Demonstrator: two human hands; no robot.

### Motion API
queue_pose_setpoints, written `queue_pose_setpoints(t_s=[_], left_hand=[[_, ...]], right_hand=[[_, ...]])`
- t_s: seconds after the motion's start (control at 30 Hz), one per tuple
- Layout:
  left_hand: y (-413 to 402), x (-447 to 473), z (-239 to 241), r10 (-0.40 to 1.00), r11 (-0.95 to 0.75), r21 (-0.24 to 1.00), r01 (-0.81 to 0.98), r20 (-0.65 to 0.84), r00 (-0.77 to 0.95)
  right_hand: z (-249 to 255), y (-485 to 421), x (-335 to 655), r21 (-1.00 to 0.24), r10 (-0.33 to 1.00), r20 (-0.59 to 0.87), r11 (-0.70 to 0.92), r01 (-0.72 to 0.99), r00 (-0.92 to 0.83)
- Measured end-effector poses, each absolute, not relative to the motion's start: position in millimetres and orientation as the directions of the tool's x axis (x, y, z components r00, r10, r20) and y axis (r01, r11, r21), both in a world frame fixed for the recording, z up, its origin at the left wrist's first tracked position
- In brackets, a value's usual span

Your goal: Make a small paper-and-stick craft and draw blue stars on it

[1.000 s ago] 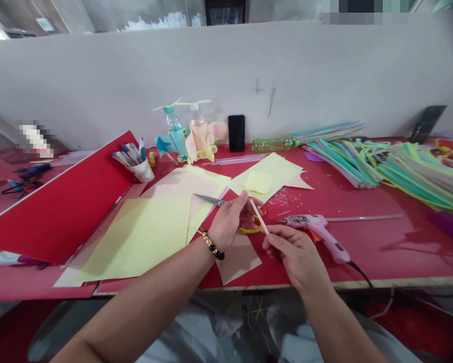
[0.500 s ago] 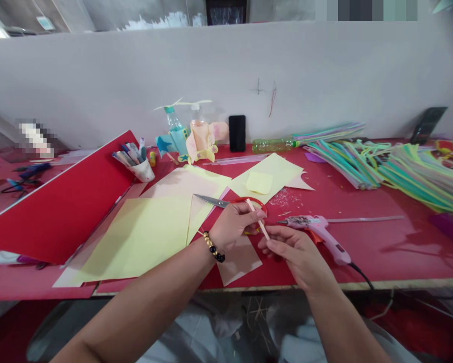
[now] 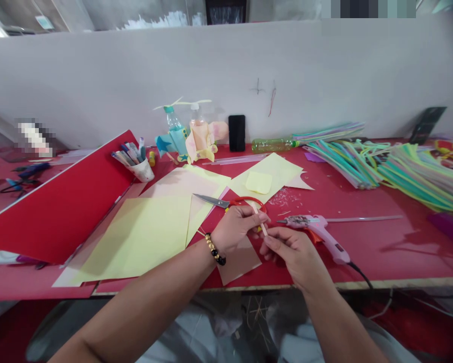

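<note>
Between my two hands is a thin pale strip [image 3: 264, 228], slanting down to the right; it looks like paper or a flat stick. My left hand [image 3: 236, 227], with a beaded bracelet at the wrist, pinches it near the upper end. The fingers of my right hand [image 3: 288, 247] close on its lower end. Just behind my left hand lie scissors [image 3: 214, 200] with red handles, their blades pointing left. A pale pink paper piece [image 3: 239, 264] rests under my hands. A pink glue gun [image 3: 324, 232] lies right of my right hand.
Yellow paper sheets [image 3: 143, 232] cover the left middle, beside a tilted red board [image 3: 71, 201] and a cup of pens [image 3: 145, 171]. Bottle crafts [image 3: 199, 138], a phone [image 3: 237, 133] and a green bottle [image 3: 271, 145] stand or lie along the wall. Bundled coloured strips [image 3: 347, 164] lie right.
My right fingers have shifted slightly up and left along the strip, and less of it shows between my hands. My left hand has moved down a little. The tools stay put.
</note>
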State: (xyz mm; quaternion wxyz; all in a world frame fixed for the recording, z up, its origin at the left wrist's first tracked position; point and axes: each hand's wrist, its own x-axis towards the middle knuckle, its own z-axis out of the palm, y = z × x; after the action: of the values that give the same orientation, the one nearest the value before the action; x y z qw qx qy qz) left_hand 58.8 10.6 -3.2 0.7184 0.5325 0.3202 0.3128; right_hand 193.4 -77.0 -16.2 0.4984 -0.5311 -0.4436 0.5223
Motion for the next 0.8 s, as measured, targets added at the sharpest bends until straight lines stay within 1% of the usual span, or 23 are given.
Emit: queue_pose_setpoints(t_s=[0.23, 0.5, 0.8], left_hand=[[16.4, 57.1, -6.1, 0.826, 0.219, 0.965, -0.148, -0.103, 0.554], [17.0, 56.3, -6.3, 0.835, 0.221, 0.955, -0.199, -0.080, 0.545], [18.1, 56.3, -8.3, 0.840, 0.202, 0.959, -0.200, -0.064, 0.540]], right_hand=[[-14.3, -79.2, 193.4, -0.992, 0.991, -0.124, -0.122, -0.035, 0.053], [-9.1, -80.4, 193.1, -0.990, 0.990, -0.137, -0.136, -0.029, 0.035], [-10.4, -81.3, 193.1, -0.991, 0.991, -0.132, -0.131, -0.013, 0.029]])
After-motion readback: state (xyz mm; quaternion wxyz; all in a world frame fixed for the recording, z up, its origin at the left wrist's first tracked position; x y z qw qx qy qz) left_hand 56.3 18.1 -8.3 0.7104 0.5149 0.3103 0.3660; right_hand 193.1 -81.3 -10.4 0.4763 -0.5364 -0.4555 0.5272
